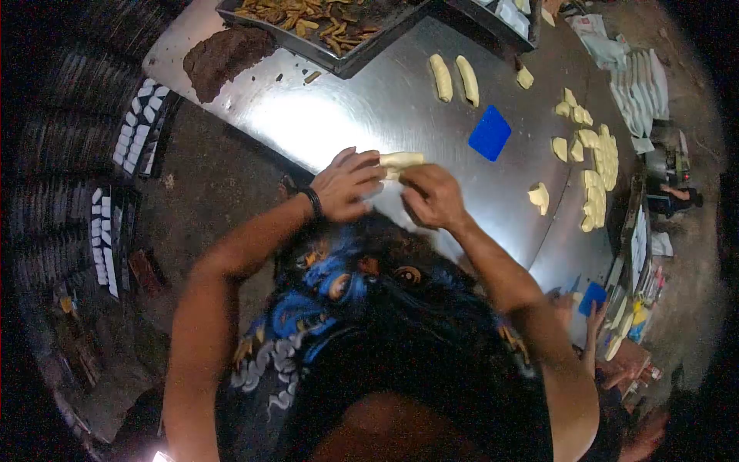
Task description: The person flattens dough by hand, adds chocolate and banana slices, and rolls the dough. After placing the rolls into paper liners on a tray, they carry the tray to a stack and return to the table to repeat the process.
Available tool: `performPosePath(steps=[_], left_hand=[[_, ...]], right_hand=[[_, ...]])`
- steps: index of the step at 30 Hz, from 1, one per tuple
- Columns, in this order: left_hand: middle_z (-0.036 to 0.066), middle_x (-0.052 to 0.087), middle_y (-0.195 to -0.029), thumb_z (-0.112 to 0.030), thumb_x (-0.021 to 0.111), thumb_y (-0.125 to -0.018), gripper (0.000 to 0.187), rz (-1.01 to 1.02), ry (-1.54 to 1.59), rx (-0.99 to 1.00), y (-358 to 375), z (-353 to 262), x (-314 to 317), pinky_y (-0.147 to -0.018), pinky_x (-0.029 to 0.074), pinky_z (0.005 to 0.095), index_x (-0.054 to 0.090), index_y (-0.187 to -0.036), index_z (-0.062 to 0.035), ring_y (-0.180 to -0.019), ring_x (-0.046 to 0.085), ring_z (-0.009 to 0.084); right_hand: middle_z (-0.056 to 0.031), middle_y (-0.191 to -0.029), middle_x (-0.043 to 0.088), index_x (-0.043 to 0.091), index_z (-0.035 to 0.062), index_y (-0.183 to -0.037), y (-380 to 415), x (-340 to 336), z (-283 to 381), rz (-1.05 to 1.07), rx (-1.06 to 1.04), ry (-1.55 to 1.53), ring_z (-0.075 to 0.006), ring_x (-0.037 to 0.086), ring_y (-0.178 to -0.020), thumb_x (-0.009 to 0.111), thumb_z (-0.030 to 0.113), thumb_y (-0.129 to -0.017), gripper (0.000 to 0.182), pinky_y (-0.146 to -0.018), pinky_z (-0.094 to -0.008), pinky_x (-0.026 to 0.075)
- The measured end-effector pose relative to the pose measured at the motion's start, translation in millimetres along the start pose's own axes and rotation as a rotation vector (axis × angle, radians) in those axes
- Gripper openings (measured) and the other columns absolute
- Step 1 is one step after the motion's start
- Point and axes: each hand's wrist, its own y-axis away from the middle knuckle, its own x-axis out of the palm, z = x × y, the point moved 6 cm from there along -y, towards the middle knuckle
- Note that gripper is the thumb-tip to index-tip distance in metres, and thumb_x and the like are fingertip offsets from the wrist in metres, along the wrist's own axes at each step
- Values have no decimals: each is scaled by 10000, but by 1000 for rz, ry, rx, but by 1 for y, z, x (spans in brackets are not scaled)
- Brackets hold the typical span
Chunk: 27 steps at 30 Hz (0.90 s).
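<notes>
A pale strip of dough (402, 160) lies at the near edge of the steel table, between my two hands. My left hand (348, 185), with a dark band at the wrist, rests at the dough's left end, its fingers stretched out and apart. At the right end, my right hand (433, 196) has its fingers curled and pinched on the dough. Part of the strip is hidden under the fingers. Farther off lie two rolled dough logs (441, 78) and a blue scraper (490, 133).
Several dough pieces (600, 162) cluster on the right of the steel table (416, 115). A tray (339, 58) of brown strips and a dark brown mound (227, 61) stand at the back left. At right, another person's hand holds a blue scraper (593, 299).
</notes>
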Motion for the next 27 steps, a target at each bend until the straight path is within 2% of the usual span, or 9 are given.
performPosePath(steps=[2,5,9,10,13,16,19,22,27], left_hand=[[10,303,-1489,-373,642,-749,640,-161,60,-23,5,-3,-5,-1123,122,561,480,-1315,-124,-1416,126,266],[5,289,-1497,-415,645,-750,664,-9,20,39,-2,-11,-7,-1134,86,558,481,-1324,-123,-1423,94,266],[13,374,-1453,-449,649,-749,667,100,48,73,2,-4,2,-1139,51,557,504,-1303,-107,-1424,100,259],[23,440,-1404,-406,663,-751,596,10,100,105,2,-2,3,-1137,53,555,553,-1248,-94,-1421,118,254],[33,459,-1386,-335,664,-767,475,-7,92,146,9,-6,-5,-1126,110,563,607,-1161,-75,-1402,188,268],[55,492,-1351,-246,659,-777,373,-189,174,117,49,9,-15,-1096,201,558,631,-1099,-59,-1355,297,289],[88,564,-1265,-182,644,-779,289,-428,243,-91,120,43,-39,-1045,291,518,653,-1032,-43,-1290,401,316],[101,626,-1160,-142,637,-771,212,-545,339,-293,174,67,-53,-1013,323,471,673,-950,-34,-1243,458,325],[91,646,-1111,-116,634,-764,173,-519,299,-159,136,65,-76,-1005,334,450,682,-913,-42,-1191,503,319]], right_hand=[[-183,-1241,528,557,28,-1186,-8,-9,8,-150,-12,-4,-381,478,-1181,638,135,-716,489,-979,-458,411],[-178,-1220,540,549,28,-1205,15,23,12,-73,53,143,-381,500,-1142,627,133,-731,492,-974,-470,410],[-170,-1100,612,636,-5,-1050,7,8,25,182,109,181,-324,577,-1067,672,240,-763,379,-896,-400,479],[-155,-1054,630,661,20,-965,-14,5,18,453,372,133,-304,599,-1002,655,220,-782,271,-821,-380,503],[-148,-1085,619,655,35,-955,-70,-3,12,307,466,307,-318,586,-990,631,203,-805,227,-826,-394,486],[-136,-1212,564,639,71,-1066,-55,41,4,-194,258,352,-295,493,-1174,539,276,-884,291,-935,-407,413],[-145,-1383,425,558,113,-1230,-6,60,39,64,421,515,-372,399,-1258,546,275,-877,389,-973,-505,357],[-145,-1432,359,547,123,-1249,-11,66,25,-34,454,576,-394,353,-1291,543,282,-876,405,-969,-527,355],[-196,-1434,326,431,138,-1351,-86,24,-18,-314,429,620,-390,302,-1325,562,393,-855,573,-1009,-539,320]])
